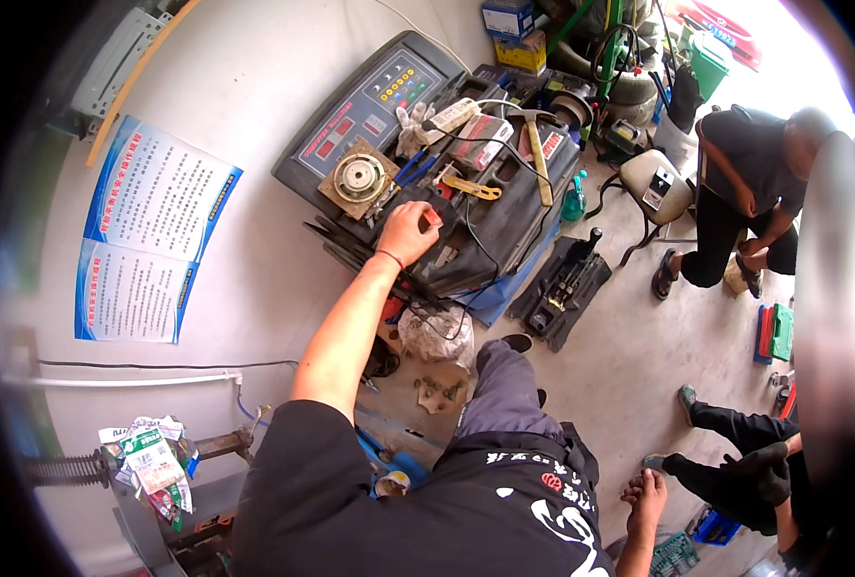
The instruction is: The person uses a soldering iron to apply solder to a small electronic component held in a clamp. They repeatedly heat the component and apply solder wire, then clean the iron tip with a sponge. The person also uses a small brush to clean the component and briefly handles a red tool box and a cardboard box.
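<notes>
My left hand [407, 235] reaches over the tray of a dark wheel-balancer-like machine [374, 104], fingers closed on a small red piece [433, 218]. Close by lie a yellow-handled utility knife [472, 188], a blue-handled tool [416, 170] and a round metal part [361, 179] on a square plate. A hammer [545, 165] with a wooden handle rests farther right, next to a red and white box [482, 141]. Down at my right side, my right hand [646, 496] hangs away from the machine with its fingers curled in; whatever they may hold is hidden.
A black jack-like device [562, 293] lies on the floor right of the machine. Beyond it stands a chair [653, 192], with a seated person [749, 192] beside it. Another person's dark-gloved hand [766, 471] shows at lower right. A plastic bag [437, 335] sits below the tray.
</notes>
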Tool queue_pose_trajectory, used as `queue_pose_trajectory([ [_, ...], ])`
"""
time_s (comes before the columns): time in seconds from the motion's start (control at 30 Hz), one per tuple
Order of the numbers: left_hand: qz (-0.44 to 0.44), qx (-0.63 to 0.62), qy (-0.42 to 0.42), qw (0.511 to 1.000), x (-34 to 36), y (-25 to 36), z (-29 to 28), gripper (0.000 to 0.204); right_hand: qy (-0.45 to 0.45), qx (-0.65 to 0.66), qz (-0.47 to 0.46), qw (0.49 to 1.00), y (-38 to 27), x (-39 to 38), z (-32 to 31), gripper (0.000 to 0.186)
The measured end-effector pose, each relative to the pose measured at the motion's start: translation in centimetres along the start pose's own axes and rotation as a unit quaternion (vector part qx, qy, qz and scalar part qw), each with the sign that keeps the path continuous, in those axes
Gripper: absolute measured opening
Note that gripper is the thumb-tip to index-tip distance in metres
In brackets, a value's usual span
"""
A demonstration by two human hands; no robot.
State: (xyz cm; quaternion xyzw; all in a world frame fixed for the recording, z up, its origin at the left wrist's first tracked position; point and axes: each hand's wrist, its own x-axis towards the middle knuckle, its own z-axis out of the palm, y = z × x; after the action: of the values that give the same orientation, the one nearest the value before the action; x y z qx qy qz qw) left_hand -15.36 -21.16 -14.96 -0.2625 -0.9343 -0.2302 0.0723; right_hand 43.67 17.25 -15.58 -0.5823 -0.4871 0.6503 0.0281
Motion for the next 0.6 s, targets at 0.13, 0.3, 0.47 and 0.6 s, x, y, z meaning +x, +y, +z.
queue_pose_trajectory([
  [0.13,0.048,0.074,0.031,0.996,-0.3,2.9,-2.2,0.029,-0.016,-0.015,0.002,1.000,-1.2,2.0,0.0,0.020],
  [0.3,0.038,0.047,0.060,0.996,-1.2,9.5,0.5,0.028,-0.018,-0.040,0.034,0.998,-4.4,5.9,2.4,0.017],
  [0.47,-0.121,-0.052,0.065,0.989,1.5,9.9,10.4,0.022,-0.052,-0.073,0.003,0.996,-11.7,9.3,7.3,0.016],
  [0.6,-0.192,-0.052,0.059,0.978,5.6,9.3,13.6,0.020,-0.030,-0.078,-0.040,0.996,-14.7,10.9,5.9,0.016],
])
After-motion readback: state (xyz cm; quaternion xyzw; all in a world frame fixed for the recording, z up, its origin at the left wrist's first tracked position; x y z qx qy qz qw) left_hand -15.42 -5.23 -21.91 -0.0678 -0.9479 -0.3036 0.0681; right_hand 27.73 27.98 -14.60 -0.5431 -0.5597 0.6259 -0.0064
